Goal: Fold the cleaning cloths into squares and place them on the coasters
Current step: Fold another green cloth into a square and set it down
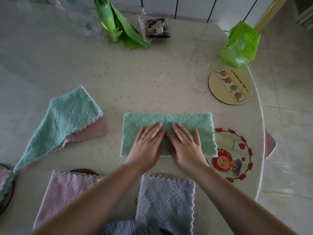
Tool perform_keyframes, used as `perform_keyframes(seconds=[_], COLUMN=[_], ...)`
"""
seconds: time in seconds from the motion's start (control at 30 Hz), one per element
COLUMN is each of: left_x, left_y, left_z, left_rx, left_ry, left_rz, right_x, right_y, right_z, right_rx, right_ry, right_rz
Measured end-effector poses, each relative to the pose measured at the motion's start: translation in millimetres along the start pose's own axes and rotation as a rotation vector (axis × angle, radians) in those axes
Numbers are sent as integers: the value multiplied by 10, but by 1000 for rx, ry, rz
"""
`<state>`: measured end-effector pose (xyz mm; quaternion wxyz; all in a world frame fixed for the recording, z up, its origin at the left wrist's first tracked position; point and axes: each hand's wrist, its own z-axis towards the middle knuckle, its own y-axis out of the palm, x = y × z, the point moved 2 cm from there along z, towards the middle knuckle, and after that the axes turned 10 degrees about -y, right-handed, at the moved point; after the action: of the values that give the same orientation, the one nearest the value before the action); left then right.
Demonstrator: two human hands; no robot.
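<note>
A green cloth lies folded into a long rectangle in the middle of the table. My left hand and my right hand press flat on its middle, fingers straight, side by side. Its right end overlaps a round coaster with a red cartoon figure. A beige round coaster lies bare at the far right. Near me, a folded pink cloth and a folded lilac cloth each cover a coaster. A loose teal-and-pink cloth lies at the left.
At the back stand a roll of green bags, a clear plastic bottle, a small dark packet and a green tissue pack. More cloths hang on a dark coaster at the left edge. The table's rounded edge runs down the right.
</note>
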<state>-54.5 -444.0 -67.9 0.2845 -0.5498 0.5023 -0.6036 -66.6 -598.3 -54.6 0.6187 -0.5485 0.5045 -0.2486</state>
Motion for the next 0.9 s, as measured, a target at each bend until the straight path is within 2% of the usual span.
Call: perform_keyframes(seconds=[0.17,0.37,0.5,0.63,0.73,0.9], left_x=[-356,-696,-416,-22,86,91], left_y=[8,-152,-239,-173,-101,-91], left_z=[-101,-333,-284,-259,-223,-207], left_rx=[-24,-3,99,-9,-32,-10], left_ry=[-17,-75,37,157,150,88], left_rz=[174,183,56,-10,-31,-44], right_x=[304,710,603,415,328,319], right_y=[-34,-178,-266,-317,-327,-369], right_z=[-186,-523,-266,246,604,847], right_rx=[-70,-49,83,112,46,13], right_ry=[44,125,119,41,34,51], right_rz=[-150,-167,-47,60,119,68])
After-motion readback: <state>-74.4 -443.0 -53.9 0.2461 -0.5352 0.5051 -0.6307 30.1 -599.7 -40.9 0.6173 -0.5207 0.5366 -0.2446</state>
